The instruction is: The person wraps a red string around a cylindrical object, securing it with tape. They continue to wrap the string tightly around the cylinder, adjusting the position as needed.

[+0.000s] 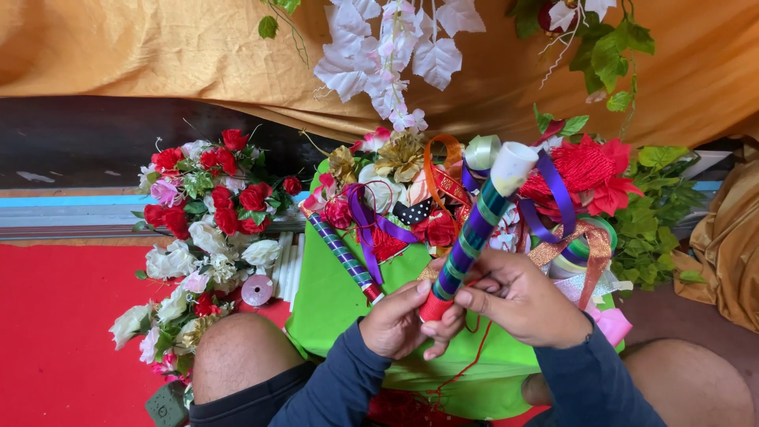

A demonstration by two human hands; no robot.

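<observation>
Near the centre of the frame, the left hand (pixel 399 320) closed its grip around the red-wound lower end of a tube (pixel 474 229), while the right hand (pixel 522 300) pinched a red thread (pixel 466 368) against it. Green, purple and blue bands already covered most of the tube; its top end remained bare white. A second wrapped tube (pixel 344 255) lay on the green cloth (pixel 328 300) just left of the hands. Artificial flowers (pixel 205 213) lay on red flooring (pixel 55 332) at left, ribbons (pixel 553 198) at upper right, and orange drapery (pixel 158 47) hung behind.
</observation>
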